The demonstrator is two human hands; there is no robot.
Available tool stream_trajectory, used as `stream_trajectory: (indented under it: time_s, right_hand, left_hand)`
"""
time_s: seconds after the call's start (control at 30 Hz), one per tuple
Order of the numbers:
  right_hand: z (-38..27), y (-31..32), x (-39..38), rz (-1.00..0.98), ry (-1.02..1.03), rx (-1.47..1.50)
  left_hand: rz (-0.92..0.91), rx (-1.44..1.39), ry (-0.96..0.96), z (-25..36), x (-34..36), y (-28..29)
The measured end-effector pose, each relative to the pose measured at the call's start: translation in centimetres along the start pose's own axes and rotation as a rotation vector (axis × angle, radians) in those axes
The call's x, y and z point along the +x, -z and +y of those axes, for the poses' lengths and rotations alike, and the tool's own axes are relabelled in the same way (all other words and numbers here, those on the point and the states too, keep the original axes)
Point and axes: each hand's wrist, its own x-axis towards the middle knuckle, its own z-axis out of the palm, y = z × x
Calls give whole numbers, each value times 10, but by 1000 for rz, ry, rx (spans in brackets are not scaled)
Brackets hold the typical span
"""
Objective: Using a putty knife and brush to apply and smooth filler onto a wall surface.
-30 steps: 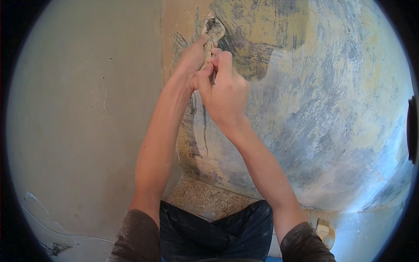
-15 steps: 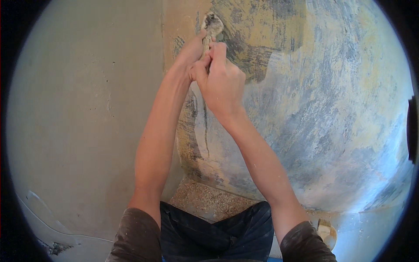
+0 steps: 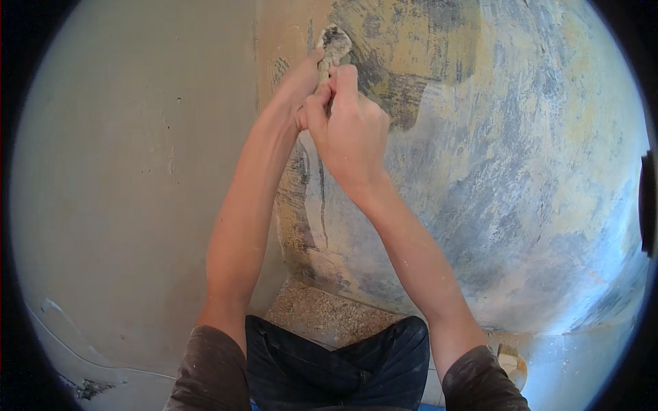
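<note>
Up against the wall, near the inside corner, is a hand tool (image 3: 335, 44) caked in pale plaster. Its top is a rounded lump with a dark patch, and it narrows downward like a handle; its exact kind is unclear. My left hand (image 3: 301, 81) is closed along the tool's left side, most of its fingers hidden. Just below and to the right, my right hand (image 3: 354, 130) is closed round the lower part, thumb and bent forefinger pressed together. The two hands touch. Behind them, the patchy wall (image 3: 480, 171) shows yellow, grey and whitish streaks, with a darker area beside the tool.
A smooth greenish-grey wall (image 3: 123, 185) meets the patchy one at the left. Crumbly debris (image 3: 322, 315) covers the ledge or floor before my knees. A brush (image 3: 508, 356) lies on a pale container at the lower right. A thin white cable (image 3: 116, 368) runs along the lower left.
Both hands and the tool have shifted very slightly, the tool's top a little downward. My right hand has moved a touch to the right. Both grips look the same.
</note>
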Motion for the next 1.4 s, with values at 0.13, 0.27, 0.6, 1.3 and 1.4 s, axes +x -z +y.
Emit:
stream_trajectory:
  time_s: [0.13, 0.27, 0.6, 1.3, 1.4]
  right_hand:
    - [0, 2, -16, -6, -15, -9]
    - [3, 0, -21, -7, -12, -27]
    - [-1, -2, -9, -17, 5, -10]
    - [-1, -15, 0, -42, 17, -64]
    - [4, -21, 5, -49, 10, -63]
  left_hand:
    - [21, -58, 50, -17, -5, 5]
    - [79, -83, 74, -20, -7, 5]
    - [0, -95, 52, -12, 8, 12]
    - [-87, -90, 83, -5, 27, 28]
    - [-101, -86, 64, -6, 34, 31]
